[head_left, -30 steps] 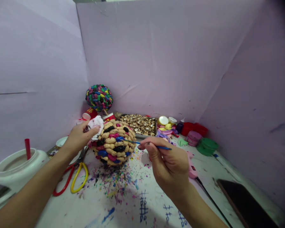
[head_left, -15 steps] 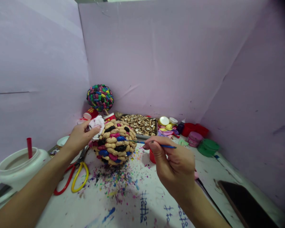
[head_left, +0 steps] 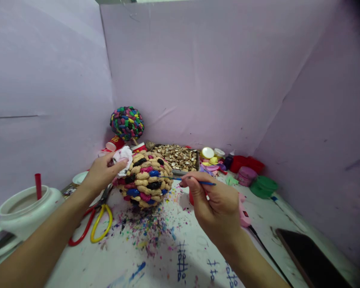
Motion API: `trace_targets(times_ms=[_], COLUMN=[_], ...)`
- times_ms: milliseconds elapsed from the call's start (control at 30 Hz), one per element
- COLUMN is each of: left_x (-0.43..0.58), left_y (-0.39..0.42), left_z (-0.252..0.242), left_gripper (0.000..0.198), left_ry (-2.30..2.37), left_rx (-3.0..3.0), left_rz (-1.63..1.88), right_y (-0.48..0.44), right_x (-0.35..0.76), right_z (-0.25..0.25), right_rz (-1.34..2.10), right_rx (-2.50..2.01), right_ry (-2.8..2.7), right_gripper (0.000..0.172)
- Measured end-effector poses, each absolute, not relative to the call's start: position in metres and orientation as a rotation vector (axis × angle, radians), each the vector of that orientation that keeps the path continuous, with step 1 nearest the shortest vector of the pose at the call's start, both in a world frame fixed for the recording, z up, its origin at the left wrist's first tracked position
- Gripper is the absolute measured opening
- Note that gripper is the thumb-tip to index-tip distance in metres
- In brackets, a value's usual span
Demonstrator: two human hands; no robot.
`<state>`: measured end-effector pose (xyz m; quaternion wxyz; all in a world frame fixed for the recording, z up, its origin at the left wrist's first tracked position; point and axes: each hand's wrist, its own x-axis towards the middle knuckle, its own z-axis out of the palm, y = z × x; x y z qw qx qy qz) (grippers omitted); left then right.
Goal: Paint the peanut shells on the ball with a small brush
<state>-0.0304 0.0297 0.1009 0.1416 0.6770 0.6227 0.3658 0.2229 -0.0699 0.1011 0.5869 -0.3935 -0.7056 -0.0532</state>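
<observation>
The peanut ball [head_left: 145, 180] is mostly tan, with blue, black and magenta patches scattered over it. The rear ball [head_left: 127, 123] is coloured all around — green, blue, magenta, yellow and black. The paintbrush [head_left: 207, 183] has blue handle. The scissors [head_left: 101, 206] show one red loop, one yellow. The white table [head_left: 164, 268] is speckled with many colours.

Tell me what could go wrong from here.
The brush in the right hand might slip off the blue peanut, smearing bare ones. The tissue in the left hand, against the peanut ball, could rub painted areas. The red container behind the right hand might get knocked.
</observation>
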Motion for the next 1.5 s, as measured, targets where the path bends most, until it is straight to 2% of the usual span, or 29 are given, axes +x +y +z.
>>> trace_targets(times_ms=[233,500,667,1100,1500], left_x=[-0.028,-0.025,-0.025,-0.023,-0.024], left_y=[0.026,0.022,0.021,0.015,0.008], left_z=[0.104,0.108,0.109,0.111,0.112], left_gripper=[0.05,0.047,0.043,0.052,0.039], left_ry=[1.751,1.79,1.743,1.807,1.702], left_rx=[1.931,1.949,1.929,2.095,2.169], left_rz=[1.07,1.049,1.091,1.043,1.026], right_y=[-0.07,-0.07,-0.072,-0.078,-0.077], right_x=[0.219,0.224,0.223,0.231,0.23], right_z=[0.104,0.105,0.107,0.109,0.105], right_rz=[-0.092,-0.245,-0.22,-0.207,-0.383], right_rx=[-0.801,-0.874,-0.849,-0.88,-0.861], right_ry=[-1.649,-1.672,-1.641,-1.573,-1.719], right_gripper=[0.016,0.016,0.015,0.017,0.013])
